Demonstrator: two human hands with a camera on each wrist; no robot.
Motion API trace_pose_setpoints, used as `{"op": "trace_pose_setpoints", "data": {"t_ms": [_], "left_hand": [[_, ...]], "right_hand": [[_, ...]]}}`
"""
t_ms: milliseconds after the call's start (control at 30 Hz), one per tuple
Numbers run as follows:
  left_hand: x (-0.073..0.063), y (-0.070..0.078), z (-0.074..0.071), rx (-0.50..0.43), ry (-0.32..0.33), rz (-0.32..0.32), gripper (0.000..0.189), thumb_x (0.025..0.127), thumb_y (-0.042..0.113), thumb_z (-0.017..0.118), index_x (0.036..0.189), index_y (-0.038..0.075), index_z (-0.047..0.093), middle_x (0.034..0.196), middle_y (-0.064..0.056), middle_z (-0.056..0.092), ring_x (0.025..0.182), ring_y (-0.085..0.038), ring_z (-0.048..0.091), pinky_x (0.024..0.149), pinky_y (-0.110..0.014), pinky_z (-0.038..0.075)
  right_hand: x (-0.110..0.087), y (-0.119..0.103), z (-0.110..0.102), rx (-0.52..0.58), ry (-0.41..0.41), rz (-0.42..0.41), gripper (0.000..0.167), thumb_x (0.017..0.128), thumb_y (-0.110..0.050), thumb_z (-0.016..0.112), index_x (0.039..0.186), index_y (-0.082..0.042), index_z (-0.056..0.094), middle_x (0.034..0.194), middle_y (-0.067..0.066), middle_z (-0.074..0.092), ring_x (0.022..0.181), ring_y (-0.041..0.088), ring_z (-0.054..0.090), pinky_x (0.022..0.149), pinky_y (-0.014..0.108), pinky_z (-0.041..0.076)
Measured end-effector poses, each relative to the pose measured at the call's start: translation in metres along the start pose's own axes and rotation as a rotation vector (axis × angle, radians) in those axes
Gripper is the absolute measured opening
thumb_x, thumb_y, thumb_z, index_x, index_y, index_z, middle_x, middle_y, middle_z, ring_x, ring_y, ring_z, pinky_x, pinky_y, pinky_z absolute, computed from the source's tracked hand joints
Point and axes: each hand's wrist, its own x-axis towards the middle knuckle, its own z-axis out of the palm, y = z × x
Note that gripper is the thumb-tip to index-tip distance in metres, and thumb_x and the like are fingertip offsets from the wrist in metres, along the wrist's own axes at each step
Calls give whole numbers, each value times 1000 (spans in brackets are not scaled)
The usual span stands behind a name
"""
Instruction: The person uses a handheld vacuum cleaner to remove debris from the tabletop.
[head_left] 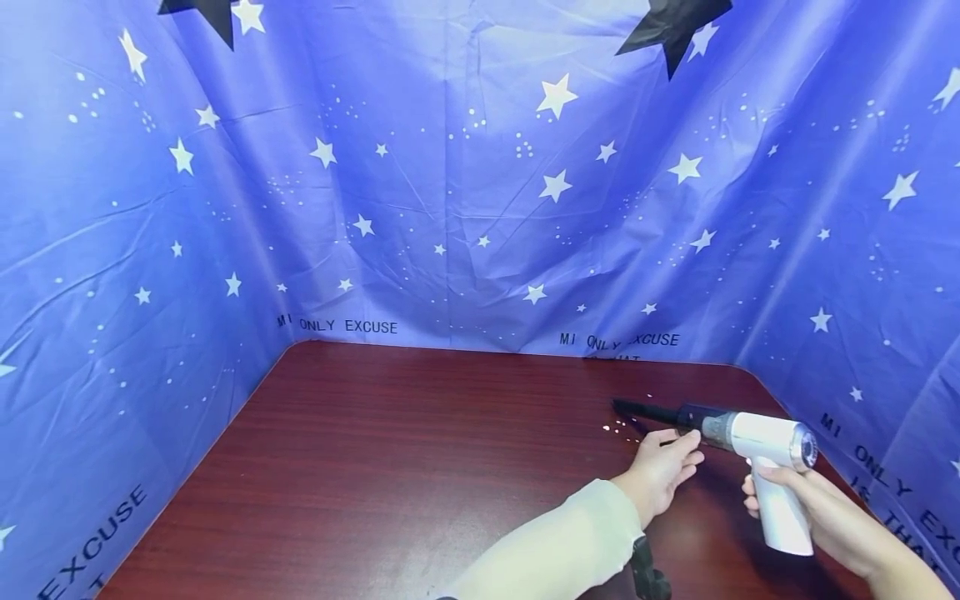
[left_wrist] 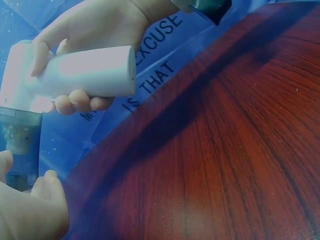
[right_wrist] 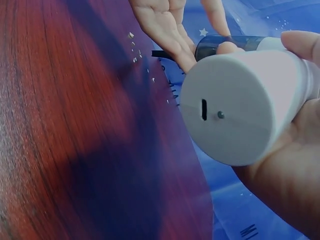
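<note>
A white handheld vacuum cleaner (head_left: 772,437) with a clear dark barrel and a black crevice nozzle (head_left: 645,410) is held above the table's right side. My right hand (head_left: 806,500) grips its handle, thumb near the top of the grip. With its fingertips, my left hand (head_left: 663,467) holds the barrel (left_wrist: 21,155) from below, just behind the nozzle. The handle's round base (right_wrist: 227,110), with a slot and a small dot, fills much of the right wrist view. Small pale crumbs (head_left: 617,429) lie on the table close to the nozzle.
The dark red wood-grain table (head_left: 375,467) has rounded back corners. Blue star-print cloth (head_left: 450,167) hangs along its back and both sides. A black strap piece (head_left: 648,571) sits by my left sleeve (head_left: 555,542).
</note>
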Motion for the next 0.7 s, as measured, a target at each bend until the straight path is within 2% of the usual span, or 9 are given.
{"op": "trace_pose_setpoints", "data": {"t_ms": [233,700], "left_hand": [[-3,-4,-3,-3,-19,-8,30,91,2,70,115,-6,55,102,-22,71,98,-39,70,92,-46,56],[-8,-7,-11,-14,-52,-2,29,93,4,69,112,-6,49,104,-28,70,104,-44,67,96,-50,53]], "right_hand": [[-6,0,-6,26,-36,59,45,111,-10,23,116,-28,64,107,-2,69,100,18,69,87,36,58],[-6,1,-7,135,-119,79,46,110,-8,21,116,-22,64,110,0,69,102,17,68,90,37,57]]}}
